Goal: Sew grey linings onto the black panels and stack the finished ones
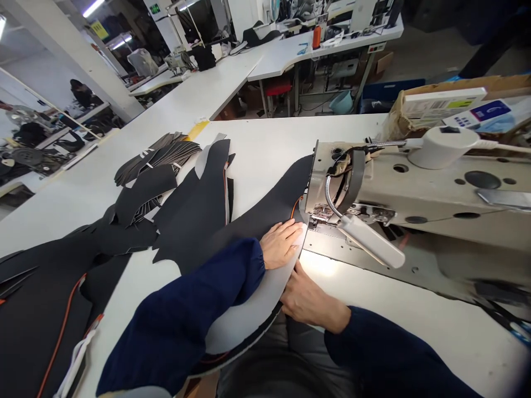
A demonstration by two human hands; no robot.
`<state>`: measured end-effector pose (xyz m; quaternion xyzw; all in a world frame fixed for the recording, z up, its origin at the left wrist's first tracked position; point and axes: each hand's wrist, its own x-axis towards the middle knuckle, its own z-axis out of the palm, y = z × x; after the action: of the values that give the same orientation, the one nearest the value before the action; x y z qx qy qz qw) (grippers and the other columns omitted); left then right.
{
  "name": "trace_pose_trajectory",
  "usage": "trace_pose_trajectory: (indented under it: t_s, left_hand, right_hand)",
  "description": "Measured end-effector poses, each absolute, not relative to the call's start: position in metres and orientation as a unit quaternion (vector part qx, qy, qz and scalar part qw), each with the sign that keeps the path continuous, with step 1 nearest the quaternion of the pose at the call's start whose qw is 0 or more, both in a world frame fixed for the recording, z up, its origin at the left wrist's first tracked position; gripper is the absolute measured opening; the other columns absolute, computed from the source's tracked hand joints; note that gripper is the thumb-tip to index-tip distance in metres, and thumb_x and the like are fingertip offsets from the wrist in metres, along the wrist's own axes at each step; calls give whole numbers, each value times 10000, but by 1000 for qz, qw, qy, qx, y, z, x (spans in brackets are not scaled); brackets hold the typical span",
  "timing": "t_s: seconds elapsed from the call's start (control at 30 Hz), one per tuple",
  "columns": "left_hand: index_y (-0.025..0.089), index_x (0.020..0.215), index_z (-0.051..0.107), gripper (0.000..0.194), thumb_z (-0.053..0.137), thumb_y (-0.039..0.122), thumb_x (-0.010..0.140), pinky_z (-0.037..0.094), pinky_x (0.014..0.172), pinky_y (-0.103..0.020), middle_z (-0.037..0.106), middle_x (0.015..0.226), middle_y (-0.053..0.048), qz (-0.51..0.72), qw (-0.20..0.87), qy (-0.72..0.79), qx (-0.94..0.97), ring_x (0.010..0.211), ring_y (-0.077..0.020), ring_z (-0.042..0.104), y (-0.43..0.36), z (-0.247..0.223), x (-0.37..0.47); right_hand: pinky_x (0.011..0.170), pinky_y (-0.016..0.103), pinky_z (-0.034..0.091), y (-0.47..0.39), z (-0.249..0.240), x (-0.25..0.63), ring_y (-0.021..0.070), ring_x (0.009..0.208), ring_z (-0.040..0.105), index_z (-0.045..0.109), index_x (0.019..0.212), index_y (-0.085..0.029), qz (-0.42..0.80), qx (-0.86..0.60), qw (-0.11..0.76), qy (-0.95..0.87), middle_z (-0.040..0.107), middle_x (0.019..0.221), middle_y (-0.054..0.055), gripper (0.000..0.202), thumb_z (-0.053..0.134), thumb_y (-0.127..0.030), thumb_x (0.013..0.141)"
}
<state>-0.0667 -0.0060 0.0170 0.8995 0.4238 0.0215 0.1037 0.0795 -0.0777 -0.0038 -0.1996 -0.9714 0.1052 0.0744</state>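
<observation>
With the dark panel lying up against the sewing machine, the left hand presses flat on it, apparently to steady it, while the right hand pinches its edge, probably for alignment.

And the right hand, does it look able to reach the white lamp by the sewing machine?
Probably yes: the white lamp hangs nearby, and nothing visible blocks the right hand, though it would likely have to leave the edge of the grey material.
</observation>
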Motion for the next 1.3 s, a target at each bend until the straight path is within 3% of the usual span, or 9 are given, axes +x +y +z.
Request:
trace_pose_trajectory:
  t_s: [0.3, 0.6, 0.73, 0.87, 1.0, 1.1, 1.2, 1.3]
  left_hand:
    - [163, 1408, 391, 490, 334, 311, 944, 253, 1146, -387, 337, 1520, -46, 20, 74, 426, 902, 1415, -209, 239, -4, 17, -57]
    - [167, 1340, 444, 449, 409, 294, 911, 301, 1122, -395, 430, 1407, -124, 75, 102, 414, 901, 1369, -245, 316, 8, 19, -38]
    - [149, 1338, 439, 487, 427, 372, 906, 278, 1136, -411, 425, 1416, -126, 57, 102, 412, 904, 1384, -251, 284, 7, 20, -36]
    - [138, 1367, 392, 710, 511, 551, 803, 211, 1146, -540, 365, 1462, -147, 18, 128, 436, 891, 1405, -317, 219, 6, 25, -30]
    - [104, 1339, 407, 714, 581, 406, 716, 274, 1128, -524, 312, 1488, -169, -16, 178, 445, 878, 1410, -331, 189, -3, 37, -27]
    - [108, 1264, 456, 691, 610, 249, 605, 398, 1068, -411, 321, 1460, -176, -24, 199, 441, 875, 1371, -313, 261, -25, 49, -32]
    - [146, 1193, 484, 652, 598, 180, 552, 521, 886, -375, 394, 1366, -163, -59, 203, 460, 863, 1237, -314, 397, -51, 60, -38]
    - [169, 1174, 480, 579, 556, 161, 601, 544, 693, -367, 462, 1234, -151, -97, 194, 486, 846, 1099, -308, 467, -66, 65, -38]
  right_hand:
    - [988, 642, 228, -73, -6, 90, 320, 1046, 482, 702, 875, -206, 115, -195, 74, -971, 662, 923, 86, 199, 539, -319, 853]
    - [1015, 662, 181, -64, -6, 107, 325, 1077, 471, 692, 897, -200, 126, -203, 70, -969, 648, 999, 97, 184, 549, -297, 834]
    - [962, 652, 254, -65, -7, 108, 337, 1061, 480, 683, 910, -182, 122, -211, 65, -968, 644, 1000, 115, 211, 519, -303, 857]
    - [851, 571, 381, -71, -4, 108, 324, 963, 526, 677, 914, -168, 110, -220, 42, -968, 648, 964, 134, 221, 503, -297, 868]
    - [868, 600, 384, -95, 8, 102, 338, 907, 563, 690, 910, -132, 20, -236, 4, -971, 660, 904, 168, 234, 511, -261, 835]
    - [990, 647, 299, -130, 7, 93, 398, 1049, 542, 658, 1092, -69, -62, -265, 13, -962, 640, 1085, 229, 364, 524, -207, 783]
    - [1039, 648, 270, -164, -5, 84, 429, 1133, 513, 611, 1192, -35, -85, -283, 66, -953, 599, 1203, 250, 477, 517, -255, 779]
    - [1012, 640, 317, -180, -17, 77, 435, 1114, 533, 635, 1137, 12, -94, -287, 118, -946, 615, 1163, 277, 490, 508, -272, 758]
